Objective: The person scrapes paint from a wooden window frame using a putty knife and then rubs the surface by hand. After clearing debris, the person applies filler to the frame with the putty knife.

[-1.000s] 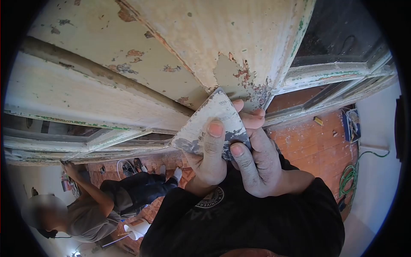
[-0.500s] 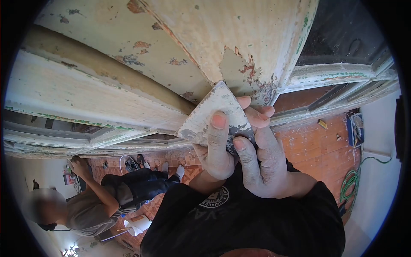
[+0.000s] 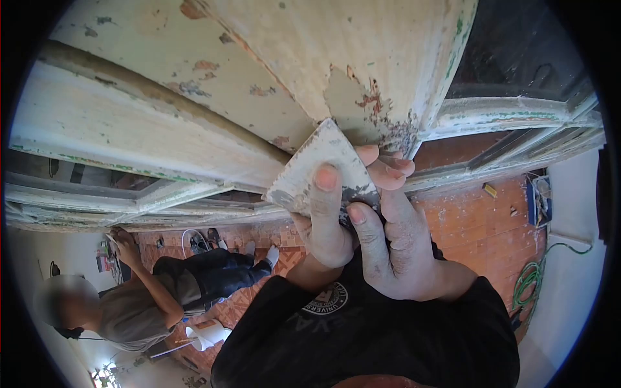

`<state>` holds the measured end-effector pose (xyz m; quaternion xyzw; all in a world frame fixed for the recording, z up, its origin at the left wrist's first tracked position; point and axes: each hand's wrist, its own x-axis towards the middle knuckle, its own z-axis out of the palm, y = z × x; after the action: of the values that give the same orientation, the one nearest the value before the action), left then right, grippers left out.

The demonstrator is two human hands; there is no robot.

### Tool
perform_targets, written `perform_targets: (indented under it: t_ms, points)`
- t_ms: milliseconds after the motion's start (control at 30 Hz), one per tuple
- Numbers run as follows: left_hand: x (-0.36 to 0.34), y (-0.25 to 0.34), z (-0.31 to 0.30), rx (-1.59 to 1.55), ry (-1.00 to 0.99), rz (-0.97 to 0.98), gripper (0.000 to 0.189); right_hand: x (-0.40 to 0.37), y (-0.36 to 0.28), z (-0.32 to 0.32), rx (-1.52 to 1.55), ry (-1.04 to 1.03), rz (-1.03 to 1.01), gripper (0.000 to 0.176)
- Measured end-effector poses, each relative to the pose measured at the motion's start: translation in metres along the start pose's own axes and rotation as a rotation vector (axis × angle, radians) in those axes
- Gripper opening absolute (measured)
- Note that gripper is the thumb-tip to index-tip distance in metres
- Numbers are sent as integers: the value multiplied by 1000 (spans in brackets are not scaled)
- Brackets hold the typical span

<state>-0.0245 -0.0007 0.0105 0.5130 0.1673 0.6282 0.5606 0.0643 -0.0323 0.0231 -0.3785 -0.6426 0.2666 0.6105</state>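
Both my hands pinch a flat, paint-smeared scraper blade point(image 3: 304, 171), off-white with grey smudges. On its face presses the thumb of my left hand point(image 3: 331, 229), whose other fingers are hidden behind. My right hand point(image 3: 411, 249) is closed at the blade's lower right edge, thumb in front and fingertips beyond it. The blade's top corner touches, or nearly touches, a seam in the old painted wood point(image 3: 272, 52). Close to that corner is a bare patch point(image 3: 346, 94) with flaking, reddish-brown spots. Pale dust coats my fingers.
At the left a person point(image 3: 149, 304) has a raised hand at the same woodwork. Below them stands a white bucket point(image 3: 206, 335). Window panes point(image 3: 511, 52) flank the wood on the right. A green hose point(image 3: 529, 284) and a blue box point(image 3: 538, 199) lie on the tiled floor.
My hands and the blade have shifted very slightly left and up in view, with the grip unchanged. The view has moved a little, and the other person's raised hand has moved slightly.
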Motion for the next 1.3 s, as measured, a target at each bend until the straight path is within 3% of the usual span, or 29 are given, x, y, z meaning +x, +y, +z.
perform_targets:
  t_ms: [267, 367, 467, 600, 667, 933, 1133, 1300]
  points:
    - [-2, 3, 1, -6, 64, 9, 40, -2, -4, 1, 76, -51, 57, 31]
    - [5, 4, 2, -20, 58, 27, 40, 2, -4, -3, -36, -35, -13, 29]
    - [2, 7, 5, 0, 45, 67, 40, 2, -4, -3, 111, -95, 83, 27]
    - [2, 6, 7, 113, 45, 7, 43, -1, 0, -4, 30, -30, -13, 25]
    - [7, 5, 11, -64, 47, 34, 43, 3, -2, -6, 28, -18, -16, 24]
    - [3, -1, 3, -32, 19, 5, 45, 6, 2, -4, -46, -24, -92, 21]
    - [3, 2, 3, 93, 72, 40, 42, 3, -7, -6, -30, -55, 19, 20]
    - [0, 2, 4, -56, 118, 10, 40, 0, -8, -1, 6, -19, 20, 21]
